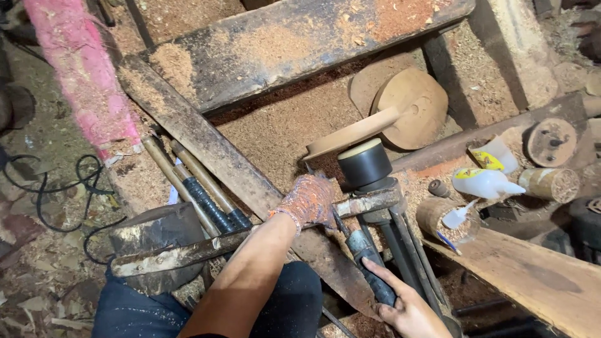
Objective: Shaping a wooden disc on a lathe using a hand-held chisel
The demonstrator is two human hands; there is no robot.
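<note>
My left hand [310, 200], in an orange knitted glove, lies closed over the shaft of a long turning chisel [357, 247] where it crosses a rusty metal rest bar [372, 201]. My bare right hand [407, 308] grips the chisel's black-wrapped handle at the lower right. The chisel's tip points up toward a thin, tilted wooden disc [350, 134] seated on a black round chuck [365, 164]. Whether the tip touches the wood is hidden by my glove.
A thicker wooden disc [413, 106] lies behind in sawdust. Several long tools with black grips [206, 197] lean at the left beside a pink wrapped beam [81, 75]. Two white glue bottles [488, 181] and a short wooden cup [438, 216] sit at the right. Dark planks [282, 44] cross above.
</note>
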